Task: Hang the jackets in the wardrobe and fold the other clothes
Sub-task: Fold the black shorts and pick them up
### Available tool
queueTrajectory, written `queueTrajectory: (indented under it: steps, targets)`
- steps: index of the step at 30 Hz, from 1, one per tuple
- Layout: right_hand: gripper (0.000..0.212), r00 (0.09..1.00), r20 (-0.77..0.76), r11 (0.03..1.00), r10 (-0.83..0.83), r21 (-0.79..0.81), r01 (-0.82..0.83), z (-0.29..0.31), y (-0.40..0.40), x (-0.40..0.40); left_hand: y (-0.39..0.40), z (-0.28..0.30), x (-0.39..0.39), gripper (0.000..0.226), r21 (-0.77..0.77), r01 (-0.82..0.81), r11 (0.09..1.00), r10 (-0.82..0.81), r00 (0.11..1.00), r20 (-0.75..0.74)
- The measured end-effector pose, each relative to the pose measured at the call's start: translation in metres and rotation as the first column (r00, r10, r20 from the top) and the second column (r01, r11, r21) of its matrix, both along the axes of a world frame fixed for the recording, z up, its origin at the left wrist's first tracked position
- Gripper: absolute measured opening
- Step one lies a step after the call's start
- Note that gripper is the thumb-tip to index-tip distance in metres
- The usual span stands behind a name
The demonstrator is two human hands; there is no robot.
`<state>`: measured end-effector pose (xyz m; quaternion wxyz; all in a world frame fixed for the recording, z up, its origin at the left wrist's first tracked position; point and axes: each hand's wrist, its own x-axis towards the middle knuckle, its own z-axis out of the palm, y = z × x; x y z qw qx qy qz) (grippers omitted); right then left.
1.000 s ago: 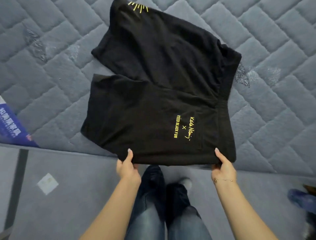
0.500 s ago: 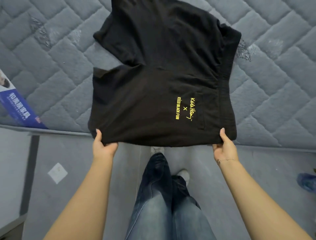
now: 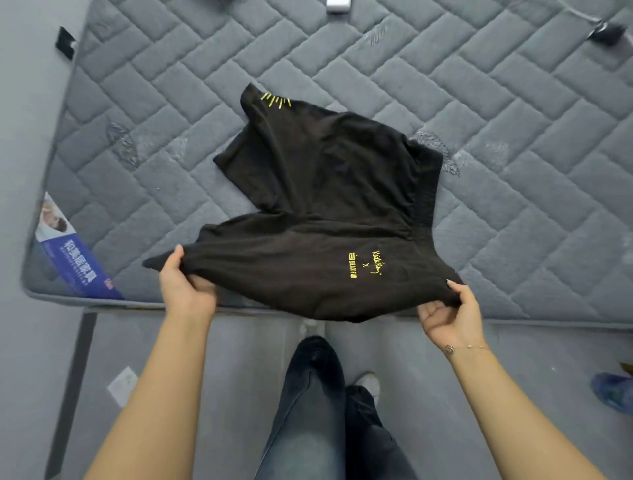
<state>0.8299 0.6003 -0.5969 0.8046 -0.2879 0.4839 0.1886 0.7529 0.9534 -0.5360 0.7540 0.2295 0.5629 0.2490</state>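
Observation:
Black shorts (image 3: 318,192) with yellow lettering lie spread on the grey quilted mattress (image 3: 513,137), waistband to the right. The near leg is lifted off the mattress edge and sags between my hands. My left hand (image 3: 185,287) pinches the hem corner on the left. My right hand (image 3: 448,308) grips the waistband corner on the right. The far leg rests flat, with a small yellow mark near its hem.
A blue and white label (image 3: 68,253) sits on the mattress's near left corner. A white object (image 3: 338,4) lies at the far edge and a dark object (image 3: 606,32) at the far right. My legs and a blue shoe (image 3: 613,390) stand on the grey floor.
Both hands have raised the near edge of the shorts, so the near leg now sags between them. My view has pulled back and shows more of the mattress.

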Motion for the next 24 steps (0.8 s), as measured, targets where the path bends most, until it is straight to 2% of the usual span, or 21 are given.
queueTrajectory:
  steps: [2,4,8,13,14,16,17,18,19,20,21,22,23,24]
  targets:
    - [0.011,0.999,0.026,0.998,-0.045,0.041,0.044,0.014,0.004,0.033,0.021,0.015,0.049,0.004,0.073,0.006,0.997,-0.008,1.0,0.015]
    - [0.007,0.996,0.03,0.995,-0.079,0.067,0.077,0.024,0.011,0.072,0.041,0.025,0.105,0.009,0.119,0.036,0.992,-0.039,0.999,0.018]
    - [0.016,0.979,0.017,0.969,-0.202,0.15,0.197,0.026,0.033,0.154,0.072,0.015,0.212,0.007,0.107,0.123,0.987,-0.127,0.991,0.031]
    - [0.023,0.956,-0.025,0.946,-0.292,0.137,0.293,-0.012,0.069,0.246,0.104,-0.048,0.31,0.038,0.076,0.379,0.922,-0.378,0.925,-0.034]
    - [0.026,0.953,-0.019,0.945,-0.303,0.126,0.303,-0.024,0.074,0.257,0.11,-0.062,0.32,0.038,0.08,0.485,0.871,-0.484,0.874,-0.04]
    - [0.034,0.962,0.023,0.961,-0.27,0.074,0.268,-0.045,0.083,0.27,0.121,-0.085,0.326,0.037,0.164,0.694,0.701,-0.682,0.719,-0.132]
    - [0.038,0.976,0.062,0.977,-0.211,-0.004,0.211,-0.055,0.088,0.272,0.128,-0.096,0.323,0.037,0.236,0.761,0.605,-0.73,0.648,-0.218]
    - [0.038,0.988,0.102,0.98,-0.113,-0.15,0.128,-0.062,0.096,0.27,0.136,-0.105,0.314,0.037,0.319,0.794,0.517,-0.732,0.604,-0.316]
    - [0.036,0.992,0.124,0.933,0.016,-0.359,0.03,-0.066,0.105,0.264,0.145,-0.113,0.3,0.036,0.392,0.801,0.453,-0.693,0.593,-0.41]
    - [0.032,0.981,0.109,0.802,0.163,-0.593,-0.068,-0.067,0.115,0.255,0.155,-0.121,0.282,0.036,0.446,0.795,0.412,-0.616,0.603,-0.507]
    - [0.028,0.95,0.073,0.602,0.304,-0.787,-0.132,-0.068,0.125,0.245,0.166,-0.13,0.261,0.037,0.472,0.789,0.392,-0.508,0.614,-0.604]
    - [0.026,0.893,0.038,0.403,0.448,-0.9,-0.164,-0.066,0.136,0.234,0.176,-0.138,0.241,0.041,0.465,0.79,0.401,-0.402,0.607,-0.685]
    - [0.027,0.809,0.011,0.265,0.587,-0.947,-0.179,-0.065,0.148,0.226,0.186,-0.146,0.222,0.048,0.407,0.795,0.45,-0.347,0.576,-0.74]
    - [0.027,0.698,-0.004,0.183,0.716,-0.964,-0.194,-0.064,0.159,0.22,0.192,-0.153,0.207,0.055,0.306,0.796,0.522,-0.377,0.537,-0.755]
